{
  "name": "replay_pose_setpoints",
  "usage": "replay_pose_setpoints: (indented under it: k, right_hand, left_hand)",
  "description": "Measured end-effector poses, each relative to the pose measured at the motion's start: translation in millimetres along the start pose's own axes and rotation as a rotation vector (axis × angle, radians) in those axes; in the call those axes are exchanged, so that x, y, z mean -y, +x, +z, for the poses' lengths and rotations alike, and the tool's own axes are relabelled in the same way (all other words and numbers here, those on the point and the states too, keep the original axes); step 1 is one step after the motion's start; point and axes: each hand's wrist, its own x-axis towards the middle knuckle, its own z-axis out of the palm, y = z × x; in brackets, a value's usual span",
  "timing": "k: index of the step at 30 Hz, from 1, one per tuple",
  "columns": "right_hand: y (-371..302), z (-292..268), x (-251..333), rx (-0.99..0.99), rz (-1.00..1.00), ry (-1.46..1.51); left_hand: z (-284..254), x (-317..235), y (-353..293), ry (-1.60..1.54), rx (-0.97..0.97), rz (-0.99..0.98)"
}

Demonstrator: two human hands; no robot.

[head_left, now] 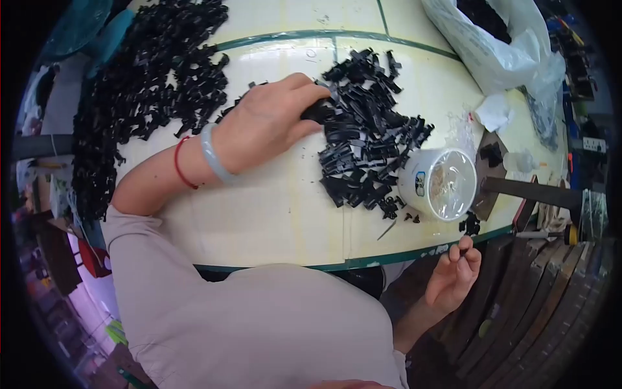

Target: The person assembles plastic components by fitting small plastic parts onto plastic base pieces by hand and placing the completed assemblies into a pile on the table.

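Beige shirt (259,324): it lay nearest the camera, behind both hands, with the tabletop (259,220) beyond it.
Left hand (269,120): it reached across to the near-left flank of the black pile (369,136); thumb and forefinger stood a little apart, with dark pieces showing in the gap; whether they gripped one, I could not tell.
Black pile: its slim clip-like pieces began right at the left hand's fingertips and spread to that hand's right; from the right hand (453,275) it lay ahead and to the left, well apart; its long axis ran roughly away from the body, though single pieces pointed many ways; the left hand was plainly the nearer.
Right hand: it hung just off the tabletop's near edge, palm turned up, fingertips drawn together on a small dark piece (462,252).
White tub (414,185): it stood ahead of the right hand, between it and the pile.
Loose black bits (471,224): they sat just ahead of the right fingertips.
Larger black heap (155,71): it spread to the left of the left hand and beyond it.
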Motion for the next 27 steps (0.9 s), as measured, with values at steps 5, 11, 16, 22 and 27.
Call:
replay_pose_setpoints:
  k: [5,11,16,22,27]
  right_hand:
    - [7.4,18.9,-3.4,-0.09,-0.099,-0.189]
    - [14.3,30.9,-1.9,-0.063,-0.227,-0.289]
    - [12.0,35.7,-1.3,-0.094,-0.267,-0.338]
    - [11.7,35.2,0.4,-0.109,-0.171,-0.317]
    - [11.5,26.0,3.2,-0.143,-0.121,-0.215]
  left_hand:
    - [7.5,-5.7,-5.1,0.097,-0.141,0.123]
    - [15.6,-20.9,-10.3,0.095,-0.194,0.021]
    - [11.2,-18.7,-11.7,0.07,-0.187,0.061]
    - [6.7,-20.3,-23.0,0.239,-0.191,0.257]
    - [3.1,-12.8,-37.7,0.159,-0.009,0.383]
